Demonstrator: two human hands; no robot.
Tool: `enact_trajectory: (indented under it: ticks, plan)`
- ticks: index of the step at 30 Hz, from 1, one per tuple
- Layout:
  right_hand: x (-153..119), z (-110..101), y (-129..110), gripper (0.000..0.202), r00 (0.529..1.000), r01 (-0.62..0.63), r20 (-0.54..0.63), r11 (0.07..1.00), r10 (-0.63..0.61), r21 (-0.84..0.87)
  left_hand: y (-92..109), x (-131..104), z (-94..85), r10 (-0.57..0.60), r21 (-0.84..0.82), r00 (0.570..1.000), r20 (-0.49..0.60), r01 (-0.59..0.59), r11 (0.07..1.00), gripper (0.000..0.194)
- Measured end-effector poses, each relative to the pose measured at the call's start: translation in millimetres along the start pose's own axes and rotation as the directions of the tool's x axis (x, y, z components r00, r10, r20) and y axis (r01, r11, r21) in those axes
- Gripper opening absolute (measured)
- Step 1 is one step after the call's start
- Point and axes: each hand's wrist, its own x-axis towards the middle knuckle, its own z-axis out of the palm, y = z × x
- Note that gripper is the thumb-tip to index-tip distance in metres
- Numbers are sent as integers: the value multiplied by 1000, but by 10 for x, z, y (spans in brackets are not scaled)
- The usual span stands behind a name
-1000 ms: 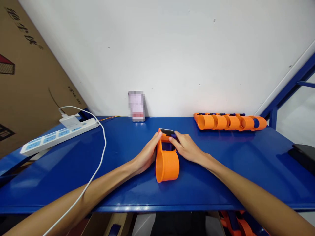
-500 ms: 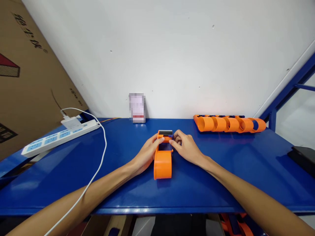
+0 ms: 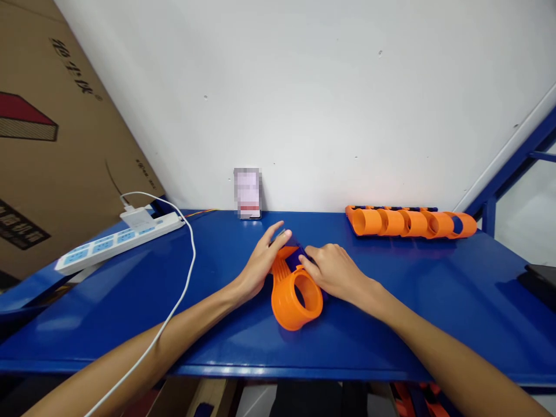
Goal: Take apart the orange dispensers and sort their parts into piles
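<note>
An orange and dark blue tape dispenser is tilted above the blue table near its middle, its round orange hub facing right and toward me. My right hand grips its right side, fingers curled around the dark blue part. On the other side my left hand rests against the orange frame, its fingers apart and pointing forward. Between the hands, the dispenser's far end is partly hidden by my left fingers.
A row of several orange dispensers lies at the back right. A phone-like device leans on the white wall. At left are a power strip, a white cable and a large cardboard box. A dark object lies far right.
The dispenser has turned and tilted, so its hub opening now shows. My left fingers have spread from its frame, while my right hand has closed round its side. The view has shifted slightly.
</note>
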Motion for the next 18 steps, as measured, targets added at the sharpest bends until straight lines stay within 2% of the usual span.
enact_trajectory:
  ticks: [3,7,11,18]
  plan:
    - [-12,-14,-70,33,1000,-9,26,993,12,-117,-1,14,2,29,163,999,42,-35,986,35]
    - [-19,24,-105,26,998,45,40,987,-40,-154,-9,20,28,98,267,992,80,-116,957,25]
    - [-20,44,-125,24,994,41,107,987,-24,-155,-52,37,43,198,389,974,109,-225,893,25]
    - [21,54,-98,29,990,-21,137,997,31,-74,-138,48,54,159,366,987,26,-158,917,27]
